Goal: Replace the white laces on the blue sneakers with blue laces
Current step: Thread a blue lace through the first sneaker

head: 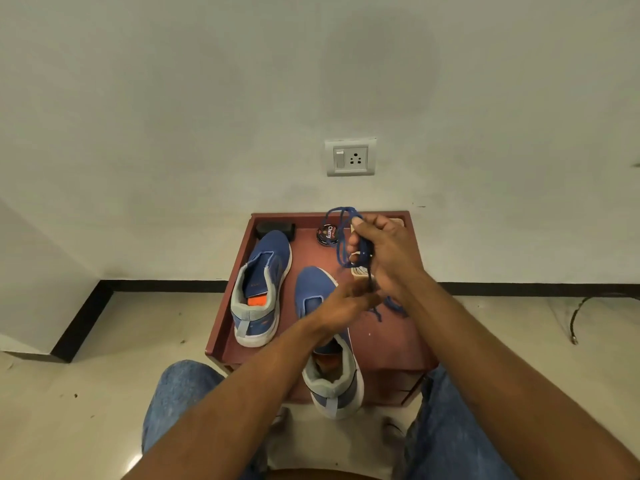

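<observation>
Two blue sneakers without laces stand on a small red-brown table (388,341): the left sneaker (261,285) at the table's left, the right sneaker (329,344) in the middle, its heel over the front edge. My right hand (388,254) is raised above the table and grips a bundle of looped blue lace (343,237). A strand hangs down from it to my left hand (346,303), blurred, whose fingers reach for the strand just below. More blue lace (394,304) lies on the table under my right wrist.
A round shoe polish tin (327,233) and a black block (275,229) sit at the table's back edge. A pale object (360,270) is partly hidden behind my right hand. A wall socket (350,157) is above. My jeans-clad knees flank the table's front.
</observation>
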